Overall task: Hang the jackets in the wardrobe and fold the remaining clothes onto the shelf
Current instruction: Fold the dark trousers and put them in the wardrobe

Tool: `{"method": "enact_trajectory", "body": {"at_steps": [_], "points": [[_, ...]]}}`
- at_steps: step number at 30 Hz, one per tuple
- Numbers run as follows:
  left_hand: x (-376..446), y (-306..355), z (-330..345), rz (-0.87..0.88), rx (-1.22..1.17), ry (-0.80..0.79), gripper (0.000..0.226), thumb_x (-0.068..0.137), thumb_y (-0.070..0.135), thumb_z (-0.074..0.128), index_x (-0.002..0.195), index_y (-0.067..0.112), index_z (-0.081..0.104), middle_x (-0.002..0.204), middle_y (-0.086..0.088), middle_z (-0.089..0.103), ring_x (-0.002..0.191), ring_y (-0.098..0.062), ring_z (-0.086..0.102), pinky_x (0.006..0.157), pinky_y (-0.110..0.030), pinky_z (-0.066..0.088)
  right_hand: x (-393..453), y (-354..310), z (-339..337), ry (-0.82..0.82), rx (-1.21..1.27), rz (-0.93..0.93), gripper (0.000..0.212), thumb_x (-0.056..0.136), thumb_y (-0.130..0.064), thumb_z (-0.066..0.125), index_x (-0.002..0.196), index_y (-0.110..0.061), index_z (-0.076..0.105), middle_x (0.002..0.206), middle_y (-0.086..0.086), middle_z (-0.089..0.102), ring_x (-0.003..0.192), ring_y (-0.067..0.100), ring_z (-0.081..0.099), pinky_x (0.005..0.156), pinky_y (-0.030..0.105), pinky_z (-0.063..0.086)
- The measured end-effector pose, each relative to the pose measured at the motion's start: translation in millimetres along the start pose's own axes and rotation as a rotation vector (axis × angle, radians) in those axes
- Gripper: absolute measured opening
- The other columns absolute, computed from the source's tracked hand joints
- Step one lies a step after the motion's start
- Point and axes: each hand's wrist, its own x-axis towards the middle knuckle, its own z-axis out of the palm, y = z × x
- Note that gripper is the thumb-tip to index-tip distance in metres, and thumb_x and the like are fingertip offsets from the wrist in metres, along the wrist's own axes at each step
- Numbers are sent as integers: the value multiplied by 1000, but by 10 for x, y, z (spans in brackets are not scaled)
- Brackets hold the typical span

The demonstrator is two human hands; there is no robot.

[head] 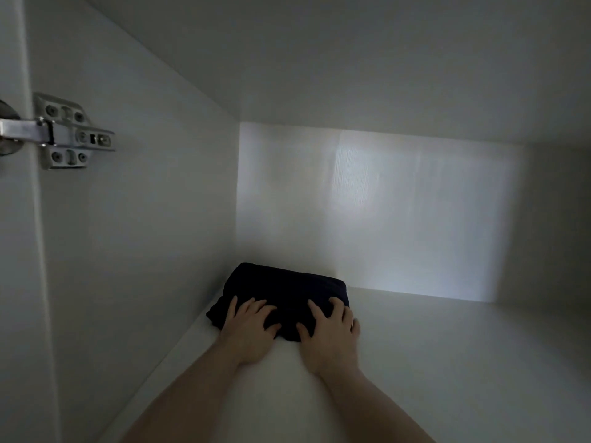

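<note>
**Pressing a folded dark garment onto the wardrobe shelf**

Reaching in from the near edge, two bare forearms stretched forward over the white shelf (415,346). The left hand (249,327) lay palm down on the near left part of a folded dark garment (284,292), its fingers spread and only slightly bent over the cloth. Just beside it, the right hand (329,330) rested on the garment's near right corner, fingers splayed and a little more curled, the thumb pointing inward toward the left hand. The two hands were a short way apart, both touching the cloth, neither gathering it up.

The garment sat on the shelf under and just beyond the fingertips, close to the side wall (144,219) to the left of the hands. Farther off, beyond the garment, the back panel (383,212) was lit pale. High to the left of the hands, a metal door hinge (68,132) was screwed to the side wall.
</note>
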Motion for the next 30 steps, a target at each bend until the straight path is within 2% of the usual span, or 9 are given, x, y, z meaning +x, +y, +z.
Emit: {"method": "enact_trajectory", "body": {"at_steps": [4,7,10,14,17,20,25,27,30], "points": [[201,-41,47,-15,-15,22,60,97,63,36,153,40,33,165,12,24,155,-13,9,122,-42,-17,136,-22,45,85,-47,5,53,99,-57,43,149,-38,42,145,1,36,132,27,33,111,42,27],[318,-64,55,-30,-7,47,58,98,62,36,153,40,34,166,11,24,156,-15,8,122,-43,-16,175,-27,52,102,-54,9,52,99,-55,44,147,-34,45,139,0,41,126,26,37,104,40,33],[366,-61,75,-47,27,62,57,101,60,34,154,40,32,168,8,18,157,-21,3,123,-46,-14,182,-16,71,65,-12,7,57,101,-49,43,153,-28,37,150,-2,39,136,25,35,110,40,32],[400,-66,97,-63,47,103,58,102,58,35,157,40,27,171,4,5,157,-28,-4,124,-49,-13,202,10,77,-34,193,-14,62,101,-36,44,159,-19,27,165,1,28,150,23,28,122,36,25],[402,-77,100,-82,55,202,59,100,56,42,156,39,30,171,1,7,157,-30,-2,124,-51,-12,190,21,89,-32,245,-42,62,97,-26,45,157,-20,30,166,2,26,152,21,24,123,33,23],[369,-62,103,-86,100,279,61,98,58,45,155,37,34,170,-1,13,156,-30,0,122,-52,-15,156,22,80,14,176,-6,62,92,-29,46,154,-23,35,158,6,28,145,26,25,119,36,29],[231,6,76,-120,123,168,67,105,56,25,163,30,5,170,-6,-11,156,-33,-13,122,-52,-14,85,0,38,-24,-3,17,66,95,-34,40,160,-27,26,145,3,44,131,29,37,117,39,26],[150,29,53,-137,121,129,70,105,57,24,163,27,-2,169,-8,-16,155,-34,-17,122,-52,-14,39,3,26,-68,-1,32,66,98,-35,37,161,-26,22,150,1,43,136,28,35,120,42,23],[12,-10,19,-138,98,80,75,104,59,24,162,24,-8,168,-9,-21,154,-35,-21,122,-51,-14,-54,8,-42,-180,32,10,63,101,-39,33,162,-25,21,162,1,32,149,28,25,125,49,13]]}}
